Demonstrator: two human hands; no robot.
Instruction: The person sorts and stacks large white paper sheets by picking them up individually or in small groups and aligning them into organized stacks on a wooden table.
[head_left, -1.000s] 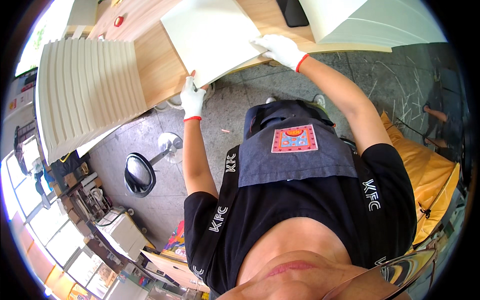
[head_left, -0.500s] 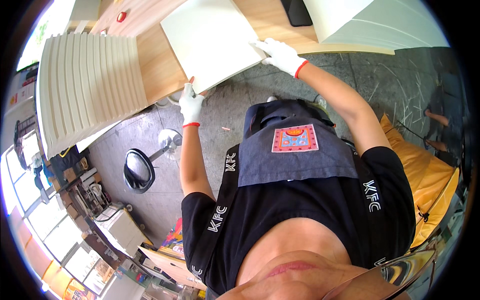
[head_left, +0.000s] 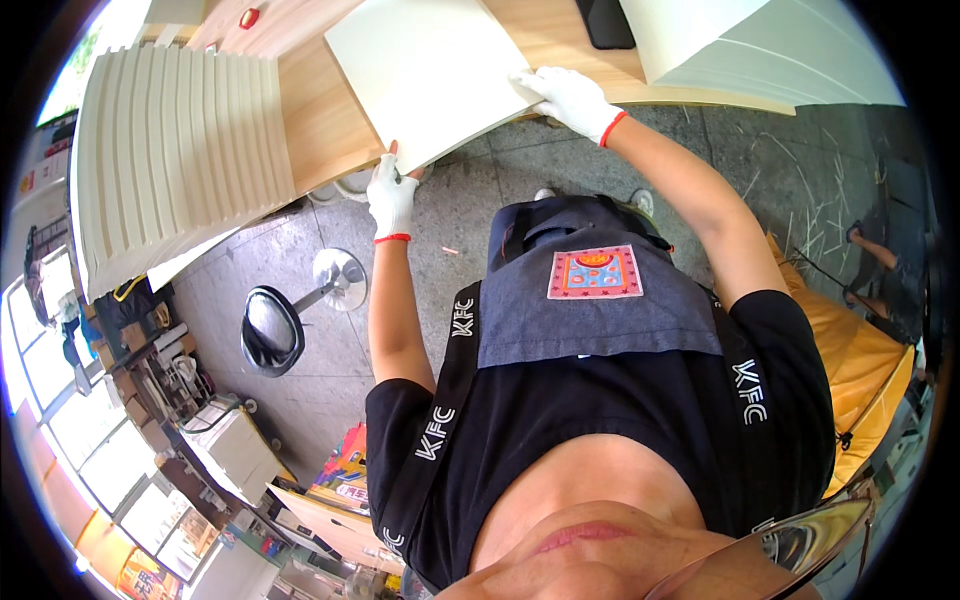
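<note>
From where I stand, the person in the dark apron (head_left: pixel 590 300) leans over a wooden table (head_left: pixel 320 110) with a large cream sheet (head_left: pixel 430 70) lying flat on it, one corner jutting past the table's near edge. The left hand (head_left: pixel 392 195), in a white glove with a red cuff, pinches that overhanging corner from below, thumb on top. The right hand (head_left: pixel 568 98), gloved the same way, lies flat on the sheet's right edge with the fingers spread, pressing rather than gripping. To the left sits a fanned stack of similar sheets (head_left: pixel 170 160), each one stepped off the next, and another pile of sheets (head_left: pixel 740 45) rests at the far right of the table, with a dark phone-like slab (head_left: pixel 605 20) just beside it. A round black stool (head_left: pixel 268 330) stands on the grey floor below. To handle the sheet well, I would judge the pinch should stay light so the corner does not crease, and the flat hand should guide it evenly, keeping the sheet square to the table and clear of both piles.
</note>
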